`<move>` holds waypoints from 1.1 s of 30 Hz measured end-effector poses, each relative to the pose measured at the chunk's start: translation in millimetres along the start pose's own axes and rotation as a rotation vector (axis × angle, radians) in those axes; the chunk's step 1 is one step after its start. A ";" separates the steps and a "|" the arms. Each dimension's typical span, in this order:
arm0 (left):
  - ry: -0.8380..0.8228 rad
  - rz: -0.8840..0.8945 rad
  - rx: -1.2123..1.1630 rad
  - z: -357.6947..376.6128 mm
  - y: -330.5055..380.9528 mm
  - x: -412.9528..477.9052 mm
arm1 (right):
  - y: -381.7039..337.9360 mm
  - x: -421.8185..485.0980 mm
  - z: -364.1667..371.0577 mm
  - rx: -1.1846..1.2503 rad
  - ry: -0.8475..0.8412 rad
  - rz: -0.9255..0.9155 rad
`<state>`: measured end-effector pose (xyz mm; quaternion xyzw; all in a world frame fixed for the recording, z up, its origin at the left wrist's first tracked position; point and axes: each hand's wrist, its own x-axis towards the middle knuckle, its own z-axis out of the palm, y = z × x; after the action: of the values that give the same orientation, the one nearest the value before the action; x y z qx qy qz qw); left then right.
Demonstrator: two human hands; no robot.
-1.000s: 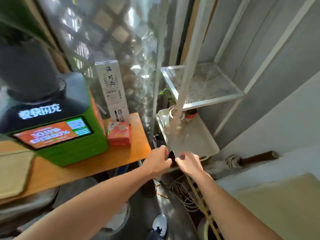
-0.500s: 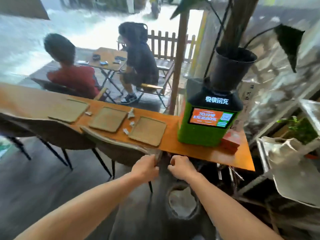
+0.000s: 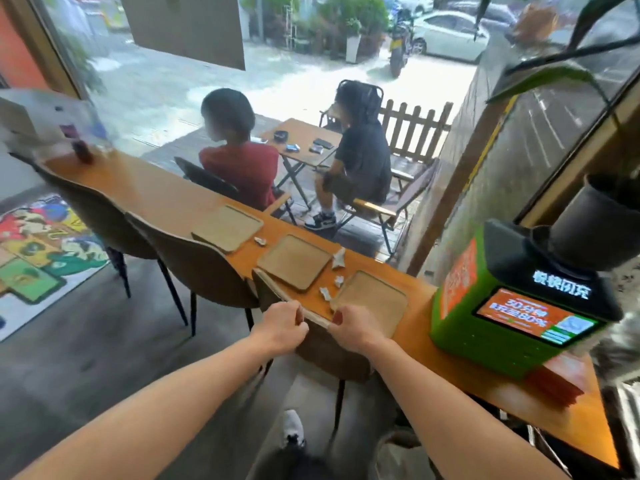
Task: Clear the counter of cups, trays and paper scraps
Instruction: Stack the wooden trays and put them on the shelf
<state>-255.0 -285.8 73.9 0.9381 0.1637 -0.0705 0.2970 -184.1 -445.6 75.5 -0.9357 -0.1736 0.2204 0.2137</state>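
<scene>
Both hands, left hand (image 3: 282,329) and right hand (image 3: 353,326), are clenching their grip on the chair back (image 3: 294,303), while three trays (image 3: 295,262) and paper scraps (image 3: 338,260) are lying on the desk (image 3: 166,195) at 12 o'clock.

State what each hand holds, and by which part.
Both the left hand and right hand grip the top edge of the nearest chair backrest.
</scene>
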 end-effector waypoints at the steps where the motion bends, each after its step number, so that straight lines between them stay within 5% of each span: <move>1: 0.006 0.006 -0.002 -6.2 -4.3 10.3 | -4.6 11.3 0.1 0.008 -0.002 -0.003; 17: -0.071 -0.049 0.018 -78.3 -80.5 239.1 | -58.8 263.9 -9.4 0.047 -0.113 0.070; 33: -0.391 0.017 0.128 -69.0 -133.8 358.5 | -48.8 334.9 4.8 0.171 -0.133 0.374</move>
<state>36.5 -47.6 -23.7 0.9249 0.0901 -0.2590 0.2634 84.5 -262.2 -18.4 -0.9134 0.0087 0.3316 0.2358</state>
